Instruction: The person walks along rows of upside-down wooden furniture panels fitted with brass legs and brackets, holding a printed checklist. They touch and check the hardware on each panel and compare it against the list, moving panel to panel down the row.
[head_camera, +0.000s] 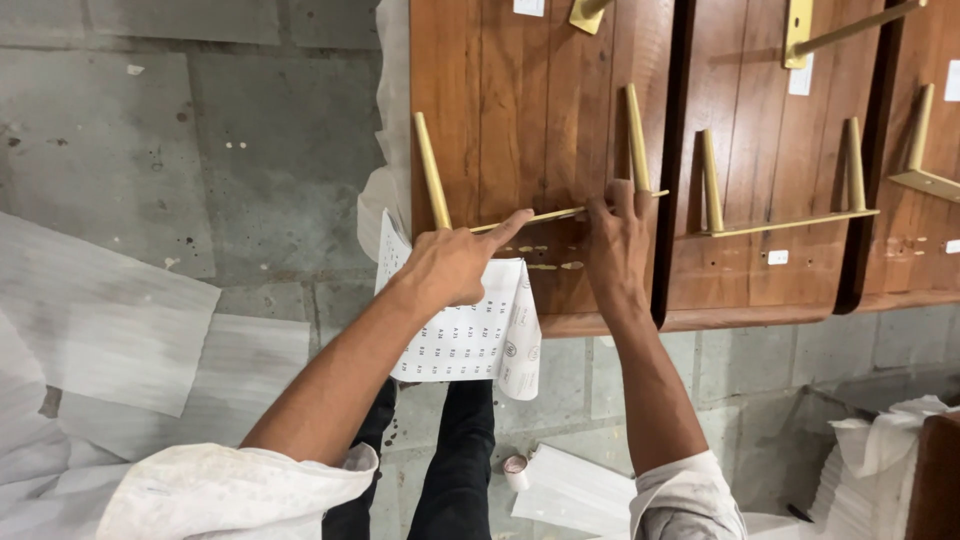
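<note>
Brass-coloured bracket (545, 214) pressed flat to a wooden panel (530, 110) by 2 bare hands.

Thin metal, it looks stiff, light and smooth enough to slide on the varnished wood; its 2 upright legs at 11 and 1 o'clock offer the firmest purchase, the narrow crossbar the least. The left hand (452, 265) lies at 8 o'clock of the bar, forefinger stretched along it and the other fingers loosely curled, gripping nothing. The right hand (618, 245) sits at the bar's 3 o'clock end, fingers narrow and pinching it by the right leg. A printed paper sheet (480, 335) hangs under the left hand at 6 o'clock. More panels with matching brackets (780, 222) lie toward 3 o'clock, over a grey concrete floor (200, 150).
</note>
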